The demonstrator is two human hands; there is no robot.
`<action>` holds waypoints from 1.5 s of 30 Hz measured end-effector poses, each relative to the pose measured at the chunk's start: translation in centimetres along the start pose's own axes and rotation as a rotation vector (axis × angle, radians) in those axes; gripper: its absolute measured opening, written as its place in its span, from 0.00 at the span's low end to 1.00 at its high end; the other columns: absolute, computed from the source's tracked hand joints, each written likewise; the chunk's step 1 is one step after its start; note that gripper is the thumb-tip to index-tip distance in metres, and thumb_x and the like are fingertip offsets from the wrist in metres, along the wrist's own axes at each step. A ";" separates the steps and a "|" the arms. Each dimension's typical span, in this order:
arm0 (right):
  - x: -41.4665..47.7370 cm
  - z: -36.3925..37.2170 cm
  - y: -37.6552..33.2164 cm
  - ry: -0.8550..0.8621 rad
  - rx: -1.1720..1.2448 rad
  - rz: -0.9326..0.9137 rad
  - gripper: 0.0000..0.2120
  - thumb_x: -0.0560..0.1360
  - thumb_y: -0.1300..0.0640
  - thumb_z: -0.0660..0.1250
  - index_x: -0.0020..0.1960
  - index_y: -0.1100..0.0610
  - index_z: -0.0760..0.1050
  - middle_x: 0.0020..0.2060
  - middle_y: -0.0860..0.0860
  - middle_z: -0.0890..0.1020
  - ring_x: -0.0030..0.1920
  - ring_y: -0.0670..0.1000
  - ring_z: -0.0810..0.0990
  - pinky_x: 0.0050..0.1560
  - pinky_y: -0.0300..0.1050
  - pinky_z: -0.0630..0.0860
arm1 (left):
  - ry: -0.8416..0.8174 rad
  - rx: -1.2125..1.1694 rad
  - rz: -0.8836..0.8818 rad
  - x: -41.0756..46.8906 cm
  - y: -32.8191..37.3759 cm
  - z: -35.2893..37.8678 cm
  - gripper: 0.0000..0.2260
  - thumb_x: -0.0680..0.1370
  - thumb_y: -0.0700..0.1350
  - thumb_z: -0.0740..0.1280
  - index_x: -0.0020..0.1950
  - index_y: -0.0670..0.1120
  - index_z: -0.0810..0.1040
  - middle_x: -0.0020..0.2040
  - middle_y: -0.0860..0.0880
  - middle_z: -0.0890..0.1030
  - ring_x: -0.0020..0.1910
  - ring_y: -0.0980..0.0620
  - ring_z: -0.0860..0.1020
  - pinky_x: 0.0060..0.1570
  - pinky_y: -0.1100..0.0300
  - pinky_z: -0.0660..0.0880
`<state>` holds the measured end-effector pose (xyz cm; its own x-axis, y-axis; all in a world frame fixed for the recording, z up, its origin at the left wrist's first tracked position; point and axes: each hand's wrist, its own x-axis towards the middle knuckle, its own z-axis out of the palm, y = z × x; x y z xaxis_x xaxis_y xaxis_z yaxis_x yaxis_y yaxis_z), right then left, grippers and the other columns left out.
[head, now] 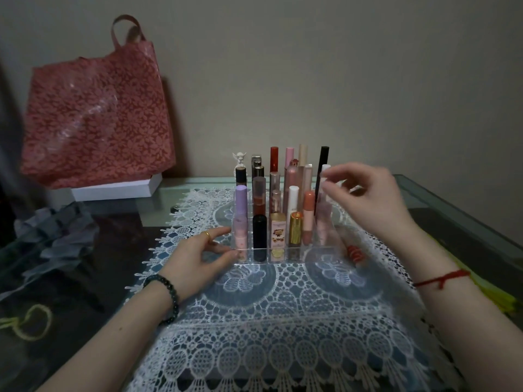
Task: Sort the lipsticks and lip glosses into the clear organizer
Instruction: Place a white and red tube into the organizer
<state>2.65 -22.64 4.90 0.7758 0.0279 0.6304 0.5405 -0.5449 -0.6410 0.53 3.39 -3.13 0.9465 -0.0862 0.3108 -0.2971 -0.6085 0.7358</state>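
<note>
Table [452, 199] w/ glass top, white lace mat [277, 321] across the middle. Red bag [96, 117] stands back left against the wall, on a white box [116, 189]. Organizer [283, 254] sits on the mat's far part, compartments packed w/ upright tubes [259, 236]. One red-and-white tube [354, 254] lies on the mat just right of organizer. Left hand [195, 258] open, fingertips touching organizer's front-left corner. Right hand [368, 193] above the right side, thumb & forefinger near a white-capped tube; grip – can't tell.
</note>
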 end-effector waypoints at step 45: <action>-1.9 -1.9 4.2 0.022 0.195 0.398 0.13 0.71 0.64 0.66 0.54 0.55 0.77 0.40 0.52 0.80 0.29 0.46 0.79 0.27 0.37 0.76 | 0.006 0.121 0.030 0.0 0.3 -0.1 0.24 0.69 0.55 0.67 0.64 0.53 0.70 0.39 0.63 0.79 0.43 0.72 0.74 0.38 0.77 0.68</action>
<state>2.81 -26.54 1.87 0.9297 -0.1713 0.3260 0.2544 -0.3413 -0.9049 0.48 3.33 -2.84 0.9367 -0.1013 0.3350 -0.3073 -0.6963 0.6486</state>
